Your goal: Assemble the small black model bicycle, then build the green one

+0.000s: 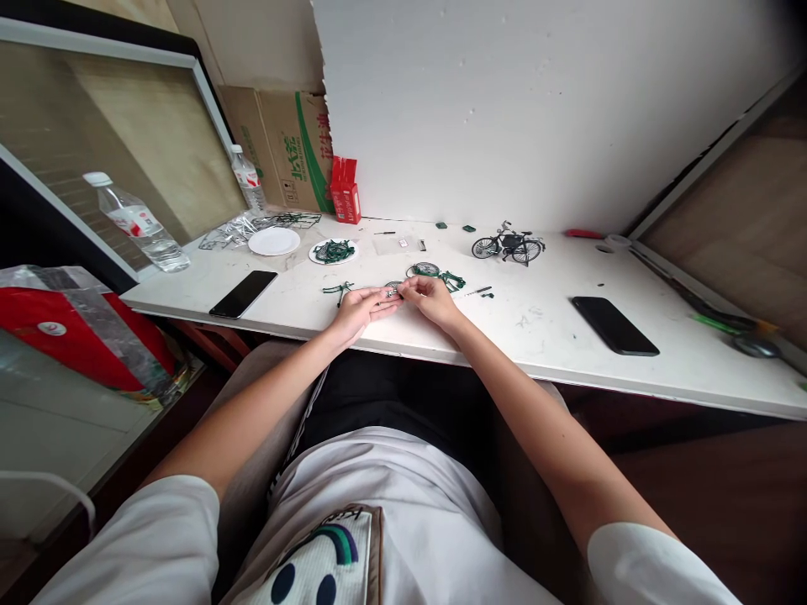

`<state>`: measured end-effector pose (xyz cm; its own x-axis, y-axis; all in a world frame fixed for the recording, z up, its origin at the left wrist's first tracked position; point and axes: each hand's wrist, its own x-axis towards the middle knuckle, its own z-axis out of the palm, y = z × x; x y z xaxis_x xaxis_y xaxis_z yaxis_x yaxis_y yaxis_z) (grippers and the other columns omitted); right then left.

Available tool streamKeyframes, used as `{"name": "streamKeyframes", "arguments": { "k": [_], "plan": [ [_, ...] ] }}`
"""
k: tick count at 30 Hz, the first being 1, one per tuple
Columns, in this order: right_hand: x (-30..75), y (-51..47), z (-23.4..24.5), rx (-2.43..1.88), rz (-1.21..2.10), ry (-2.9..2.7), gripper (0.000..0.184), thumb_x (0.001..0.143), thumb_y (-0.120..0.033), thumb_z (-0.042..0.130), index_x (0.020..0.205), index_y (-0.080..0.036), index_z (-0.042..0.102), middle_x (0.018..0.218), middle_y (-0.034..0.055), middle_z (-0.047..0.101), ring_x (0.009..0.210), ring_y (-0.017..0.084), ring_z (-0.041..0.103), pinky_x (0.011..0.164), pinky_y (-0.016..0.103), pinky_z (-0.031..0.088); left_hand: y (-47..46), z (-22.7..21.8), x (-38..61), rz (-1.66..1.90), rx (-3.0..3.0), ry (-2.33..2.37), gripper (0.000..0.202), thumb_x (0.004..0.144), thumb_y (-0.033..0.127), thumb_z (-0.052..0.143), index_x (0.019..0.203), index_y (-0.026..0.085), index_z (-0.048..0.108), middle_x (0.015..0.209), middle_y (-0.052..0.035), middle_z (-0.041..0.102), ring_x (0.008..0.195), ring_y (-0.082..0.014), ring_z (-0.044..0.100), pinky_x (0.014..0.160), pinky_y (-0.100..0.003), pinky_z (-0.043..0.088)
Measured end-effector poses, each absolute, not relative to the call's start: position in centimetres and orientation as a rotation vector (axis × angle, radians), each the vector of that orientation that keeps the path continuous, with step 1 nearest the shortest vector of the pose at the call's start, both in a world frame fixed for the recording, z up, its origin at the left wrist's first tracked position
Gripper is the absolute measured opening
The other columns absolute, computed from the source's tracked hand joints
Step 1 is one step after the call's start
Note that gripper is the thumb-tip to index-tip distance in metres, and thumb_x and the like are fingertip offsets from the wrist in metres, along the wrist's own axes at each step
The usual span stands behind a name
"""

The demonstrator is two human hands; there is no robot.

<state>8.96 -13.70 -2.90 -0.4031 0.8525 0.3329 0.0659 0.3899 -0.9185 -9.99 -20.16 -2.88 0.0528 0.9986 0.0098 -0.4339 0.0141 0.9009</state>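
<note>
My left hand (364,311) is over the front part of the table, its fingers bent around a small dark, thin model bicycle part (392,293). The thumb and fingers of my right hand (432,299) pinch the same part from the right; its exact shape is too small to make out. Just behind my hands lies a small toy wheel (425,269), with green bicycle frame pieces (451,281) beside it. Another green piece (339,289) is left of my left hand. A finished black model bicycle (509,244) stands upright further right.
A white plate with green parts (333,251) and a white lid-like disc (273,241) lie at the back left. Black phones (243,294) lie left and right. Water bottles (142,223), a red box (345,192) and a carton (283,151) stand left.
</note>
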Motion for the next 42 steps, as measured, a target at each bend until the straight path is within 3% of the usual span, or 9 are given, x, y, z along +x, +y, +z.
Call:
{"name": "streamKeyframes", "arguments": {
  "k": [15,18,21,23,27,32,42],
  "plan": [
    [9.5,-13.8,-2.0,-0.916,0.86,-1.858,0.041,0.097,-0.055,0.062,0.079,-0.019,0.066,0.079,0.0038,0.071,0.075,0.017,0.061,0.073,0.029,0.047,-20.3,-3.2,-9.9,1.355,0.949,0.85,0.03,0.08,0.02,0.091,0.103,0.007,0.078,0.109,-0.0181,0.082,0.109,-0.029,0.08,0.115,-0.051,0.054],
    [11.9,-13.0,-0.1,-1.122,0.549,-1.968,0.036,0.103,-0.045,0.056,0.089,-0.017,0.073,0.087,0.0079,0.075,0.079,0.019,0.063,0.074,0.031,0.047,-20.3,-3.3,-10.0,1.345,0.967,0.864,0.034,0.08,0.022,0.091,0.106,0.006,0.077,0.109,-0.0199,0.082,0.107,-0.0297,0.08,0.115,-0.05,0.055],
    [15.9,-12.0,2.1,-1.387,0.118,-2.165,0.024,0.102,-0.028,0.058,0.101,-0.017,0.079,0.105,0.0143,0.077,0.099,0.026,0.066,0.08,0.033,0.049,-20.4,-3.1,-10.0,1.347,0.973,0.889,0.038,0.077,0.022,0.093,0.107,0.005,0.077,0.106,-0.0203,0.082,0.105,-0.0301,0.081,0.114,-0.05,0.055],
    [18.8,-11.2,2.7,-1.601,0.005,-2.176,0.029,0.1,-0.016,0.054,0.105,-0.018,0.082,0.116,0.0161,0.076,0.112,0.029,0.065,0.083,0.034,0.05,-20.5,-3.0,-10.0,1.345,0.979,0.896,0.04,0.075,0.023,0.095,0.107,0.006,0.076,0.105,-0.0194,0.082,0.106,-0.0298,0.08,0.114,-0.049,0.056],
    [22.9,-9.5,1.7,-1.792,0.105,-2.18,0.036,0.091,-0.003,0.059,0.113,-0.018,0.083,0.111,0.0133,0.08,0.104,0.025,0.069,0.084,0.03,0.052,-20.7,-3.0,-10.1,1.322,1.01,0.908,0.049,0.068,0.026,0.1,0.108,0.009,0.076,0.106,-0.0169,0.083,0.106,-0.0284,0.08,0.113,-0.049,0.056],
    [24.5,-8.4,-0.3,-1.837,0.323,-2.12,0.033,0.084,0.001,0.064,0.101,-0.018,0.084,0.1,0.009,0.082,0.085,0.018,0.072,0.075,0.025,0.051,-20.5,-3.3,-10.1,1.318,1.035,0.93,0.054,0.063,0.027,0.102,0.108,0.008,0.077,0.107,-0.0173,0.083,0.107,-0.0286,0.08,0.111,-0.047,0.057],
    [23.9,-9.1,0.1,-1.834,0.271,-2.141,0.034,0.08,0.003,0.065,0.104,-0.015,0.081,0.099,0.0121,0.081,0.083,0.019,0.067,0.073,0.026,0.047,-20.4,-3.6,-9.9,1.295,1.075,0.953,0.052,0.067,0.03,0.101,0.108,0.008,0.077,0.109,-0.0189,0.082,0.103,-0.0285,0.081,0.105,-0.045,0.061]
  ]
}}
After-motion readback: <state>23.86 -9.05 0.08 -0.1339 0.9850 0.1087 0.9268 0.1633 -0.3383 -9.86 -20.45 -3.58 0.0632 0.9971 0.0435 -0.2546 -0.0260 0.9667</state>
